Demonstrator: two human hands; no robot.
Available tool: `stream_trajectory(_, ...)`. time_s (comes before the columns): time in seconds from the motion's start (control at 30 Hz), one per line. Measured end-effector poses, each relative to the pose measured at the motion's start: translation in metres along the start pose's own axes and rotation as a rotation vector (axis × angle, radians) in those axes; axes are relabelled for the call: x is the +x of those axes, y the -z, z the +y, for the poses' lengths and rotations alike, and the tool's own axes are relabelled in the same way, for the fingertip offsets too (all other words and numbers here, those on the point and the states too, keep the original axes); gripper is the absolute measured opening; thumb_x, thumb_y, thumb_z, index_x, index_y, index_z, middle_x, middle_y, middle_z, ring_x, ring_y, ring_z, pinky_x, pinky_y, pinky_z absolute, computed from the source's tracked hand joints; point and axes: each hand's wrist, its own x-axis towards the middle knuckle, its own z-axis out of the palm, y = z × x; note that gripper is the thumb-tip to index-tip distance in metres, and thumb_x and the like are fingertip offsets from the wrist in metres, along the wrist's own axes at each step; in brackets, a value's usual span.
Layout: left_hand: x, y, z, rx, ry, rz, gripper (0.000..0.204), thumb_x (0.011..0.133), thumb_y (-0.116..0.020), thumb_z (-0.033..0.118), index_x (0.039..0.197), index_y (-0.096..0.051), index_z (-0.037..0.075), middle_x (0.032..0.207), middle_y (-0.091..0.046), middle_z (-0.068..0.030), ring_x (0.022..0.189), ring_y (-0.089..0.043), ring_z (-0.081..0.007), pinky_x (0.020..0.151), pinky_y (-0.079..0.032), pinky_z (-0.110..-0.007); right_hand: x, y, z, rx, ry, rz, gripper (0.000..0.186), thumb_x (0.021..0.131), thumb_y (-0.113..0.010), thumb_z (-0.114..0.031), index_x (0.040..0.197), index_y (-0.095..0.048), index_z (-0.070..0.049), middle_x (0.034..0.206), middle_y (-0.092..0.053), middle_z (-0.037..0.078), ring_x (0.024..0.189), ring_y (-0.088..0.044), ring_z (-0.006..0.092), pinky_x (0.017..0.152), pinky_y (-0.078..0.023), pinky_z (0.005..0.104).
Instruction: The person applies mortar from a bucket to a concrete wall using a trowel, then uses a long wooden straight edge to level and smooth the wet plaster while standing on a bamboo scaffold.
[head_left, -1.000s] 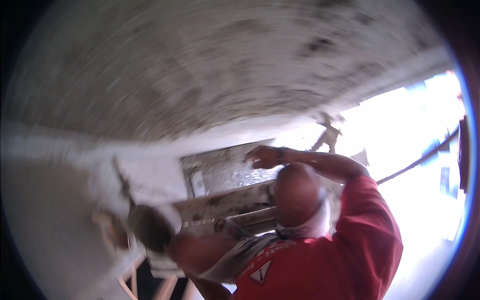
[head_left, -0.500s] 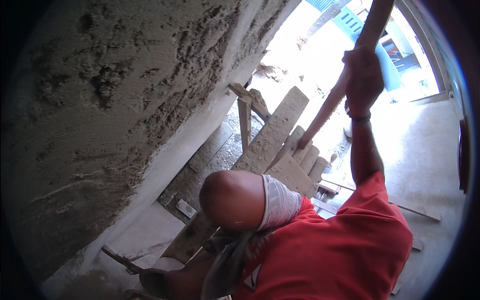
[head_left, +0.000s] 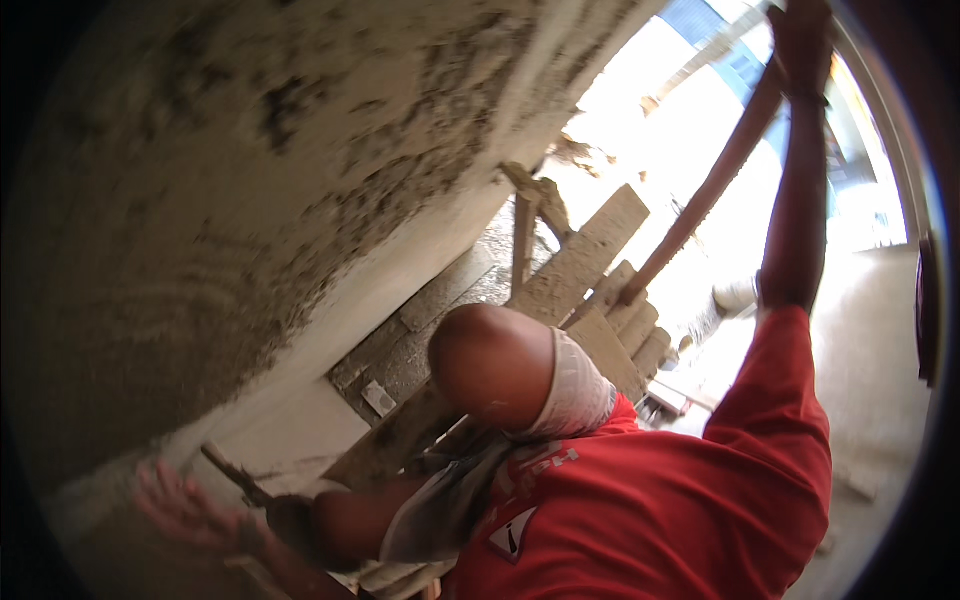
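High at the upper right, my right hand (head_left: 803,50) is wrapped round a slanting wooden pole (head_left: 705,195), my arm stretched out to it. The pole's lower end comes down beside some planks. Low at the left, my left hand (head_left: 190,508) is blurred, with its fingers spread and nothing seen in them. It is nearest to the foot of a rough plastered wall (head_left: 200,230) and a short piece of wood (head_left: 230,470). The wall has dark pitted patches and a smoother pale band along its lower part.
Below me are mortar-covered boards (head_left: 585,255), a wooden trestle-like frame (head_left: 523,235) and several rounded poles (head_left: 637,330). My bent knee (head_left: 490,365) is over the boards. A small pale block (head_left: 378,398) lies near the wall. Bright daylight fills the opening at upper right.
My left hand has come into view at lower left, fingers spread. My right hand has moved higher up the pole, and the arm is straighter. The view has shifted somewhat.
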Motion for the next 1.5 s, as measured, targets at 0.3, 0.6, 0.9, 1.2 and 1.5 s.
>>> stream_trajectory(0.3, -0.045, -0.104, 0.032, -0.161, 0.099, -0.936, 0.049, 0.077, -0.066, 0.019, 0.119, -0.053, -0.001, 0.109, -0.059, -0.0232, 0.097, -0.058, -0.0386, 0.086, -0.046, -0.045, -0.038, 0.015, 0.003, 0.187, -0.163, -0.016, 0.091, 0.076, -0.07, -0.021, 0.144, -0.011, -0.011, 0.135, -0.039, 0.023, 0.118, -0.044, 0.038, 0.093, -0.045, 0.0446)
stream_trajectory(0.6, -0.192, -0.235, 0.039, -0.774, 1.235, -1.625, 0.093, 0.082, -0.038, 0.074, 0.135, -0.034, -0.003, 0.118, -0.055, -0.0268, 0.094, -0.06, -0.0299, 0.078, -0.048, -0.039, -0.067, 0.031, -0.015, 0.364, -0.311, -0.008, 0.083, 0.079, -0.069, -0.023, 0.142, -0.018, -0.005, 0.129, -0.045, 0.022, 0.11, -0.051, 0.0331, 0.088, -0.05, 0.0407)
stream_trajectory(0.9, -0.213, -0.294, 0.101, -1.845, 1.819, -0.037, 0.078, 0.084, -0.044, 0.067, 0.133, -0.034, 0.007, 0.129, -0.044, -0.0227, 0.112, -0.049, -0.0397, 0.096, -0.039, -0.057, -0.148, 0.0, -0.056, 0.578, -0.608, -0.052, 0.076, 0.081, -0.067, -0.025, 0.139, -0.024, 0.001, 0.123, -0.051, 0.021, 0.103, -0.058, 0.0282, 0.084, -0.054, 0.0368)
stream_trajectory(1.2, -0.27, -0.306, -0.083, -1.387, 1.865, 0.8, 0.056, 0.092, -0.055, 0.037, 0.134, -0.036, 0.007, 0.139, -0.037, -0.0132, 0.124, -0.041, -0.032, 0.101, -0.036, -0.054, -0.334, -0.056, -0.132, 0.732, -0.647, -0.808, 0.037, 0.084, -0.059, -0.012, 0.118, -0.052, 0.0, 0.108, -0.058, 0.016, 0.091, -0.06, 0.0246, 0.077, -0.052, 0.0348)
stream_trajectory(1.5, -0.321, -0.347, -0.222, -1.149, 1.791, 0.967, 0.058, 0.092, -0.051, 0.045, 0.134, -0.038, 0.008, 0.132, -0.047, -0.0121, 0.116, -0.048, -0.0326, 0.095, -0.041, -0.053, -0.478, -0.125, -0.191, 1.248, -0.401, -1.257, 0.028, 0.081, -0.065, -0.007, 0.106, -0.06, 0.003, 0.111, -0.06, 0.017, 0.095, -0.061, 0.0223, 0.08, -0.055, 0.0378)
